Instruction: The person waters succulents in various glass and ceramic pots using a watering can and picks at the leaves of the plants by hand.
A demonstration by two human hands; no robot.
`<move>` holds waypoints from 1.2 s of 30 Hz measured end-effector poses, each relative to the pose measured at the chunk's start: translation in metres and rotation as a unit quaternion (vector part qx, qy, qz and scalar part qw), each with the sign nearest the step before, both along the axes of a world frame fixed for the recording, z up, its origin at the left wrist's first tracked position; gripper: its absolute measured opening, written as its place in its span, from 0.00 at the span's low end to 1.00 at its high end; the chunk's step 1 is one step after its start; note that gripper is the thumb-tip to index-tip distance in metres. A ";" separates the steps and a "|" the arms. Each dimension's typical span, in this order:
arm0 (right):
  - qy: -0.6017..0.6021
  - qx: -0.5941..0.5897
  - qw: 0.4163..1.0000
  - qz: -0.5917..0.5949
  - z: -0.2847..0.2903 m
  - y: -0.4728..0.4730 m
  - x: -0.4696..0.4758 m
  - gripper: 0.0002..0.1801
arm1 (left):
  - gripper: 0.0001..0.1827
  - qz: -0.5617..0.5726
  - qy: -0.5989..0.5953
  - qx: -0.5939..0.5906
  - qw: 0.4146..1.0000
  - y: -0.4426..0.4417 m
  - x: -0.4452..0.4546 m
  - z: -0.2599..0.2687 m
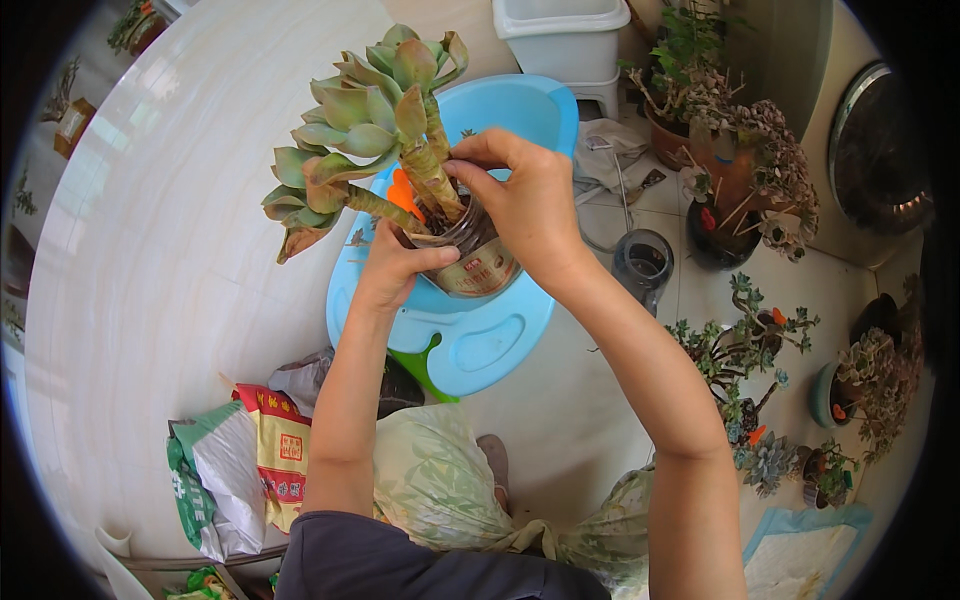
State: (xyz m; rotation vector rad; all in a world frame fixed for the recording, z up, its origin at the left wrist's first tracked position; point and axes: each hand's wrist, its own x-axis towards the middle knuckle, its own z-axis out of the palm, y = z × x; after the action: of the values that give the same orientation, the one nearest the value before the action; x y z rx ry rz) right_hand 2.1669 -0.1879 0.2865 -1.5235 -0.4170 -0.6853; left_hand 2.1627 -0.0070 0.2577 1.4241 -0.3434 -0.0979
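Observation:
A clear jar [480,266] with a printed label holds a large succulent [360,124] with thick ringed stems and broad grey-green leaf rosettes. My left hand [401,262] grips the jar's rim on its left side, thumb across the front. Beside the stems, an orange plastic tag [403,193] stands in the jar. My right hand [517,184] is at the stem on the right, thumb and index finger pinched close together against it. Whether something thin lies between those fingertips is hidden. Beneath the jar is a light-blue plastic basin [495,341].
Several potted succulents [750,360] line the floor at right, with a dark glass vase [643,262] nearer the basin. A white plastic tub [562,45] stands at the back. Printed bags [225,472] lie at lower left. A pale tabletop-like surface [172,225] curves along the left.

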 end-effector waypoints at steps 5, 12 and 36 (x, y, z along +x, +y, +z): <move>-0.028 -0.015 0.999 -0.027 -0.001 -0.002 0.000 0.05 | 0.36 0.000 0.008 -0.004 1.000 -0.004 -0.002 0.002; -0.015 -0.002 1.000 0.003 -0.002 -0.006 0.003 0.06 | 0.38 0.005 0.003 -0.009 1.000 -0.003 -0.003 0.001; 0.115 -0.191 0.974 0.039 0.009 -0.022 -0.002 0.12 | 0.44 -0.024 0.009 0.012 1.000 0.008 0.004 -0.007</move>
State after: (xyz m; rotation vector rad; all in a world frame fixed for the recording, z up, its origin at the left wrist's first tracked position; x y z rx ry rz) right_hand 2.1653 -0.2095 0.2952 -1.9154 -0.4463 -0.3728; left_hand 2.1663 0.0005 0.2503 1.4374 -0.3633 -0.1532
